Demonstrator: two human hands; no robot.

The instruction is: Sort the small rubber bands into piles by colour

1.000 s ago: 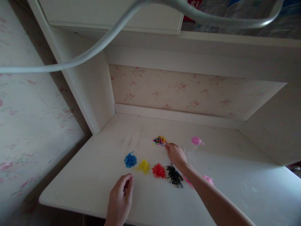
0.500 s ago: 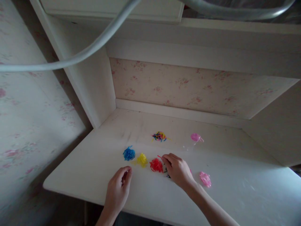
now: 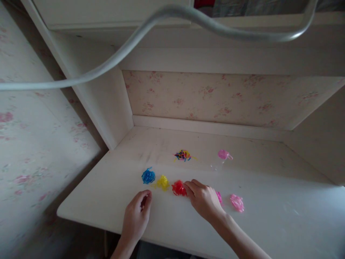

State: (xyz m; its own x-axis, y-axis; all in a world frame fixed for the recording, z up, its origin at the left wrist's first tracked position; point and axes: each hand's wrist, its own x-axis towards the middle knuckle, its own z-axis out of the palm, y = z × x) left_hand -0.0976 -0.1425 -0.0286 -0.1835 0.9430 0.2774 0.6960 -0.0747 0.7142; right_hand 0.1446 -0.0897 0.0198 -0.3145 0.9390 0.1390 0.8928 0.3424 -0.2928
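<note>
My right hand (image 3: 202,198) is closed in a pinch, its fingertips touching the right side of a pile of red rubber bands (image 3: 178,188). Whatever lies between those fingertips is hidden. Left of it, my left hand (image 3: 137,212) rests near the table's front with fingers curled together, and I cannot see what is in them. Piles of yellow bands (image 3: 163,182) and blue bands (image 3: 148,176) lie beyond my left hand. A bright pink pile (image 3: 219,197) is partly covered by my right hand, and a light pink pile (image 3: 237,203) sits to its right.
A mixed multicoloured pile (image 3: 183,155) lies farther back on the white table (image 3: 269,180). To its right is a pink item with a loop (image 3: 223,154), beside something clear. A pale cable or tube (image 3: 113,61) crosses the upper view. Shelf panels enclose the table's back and sides.
My right hand has lowered slightly onto the red pile; the red strand that stuck out from its fingertips no longer shows. My left hand has stayed nearly still. The view has shifted slightly.
</note>
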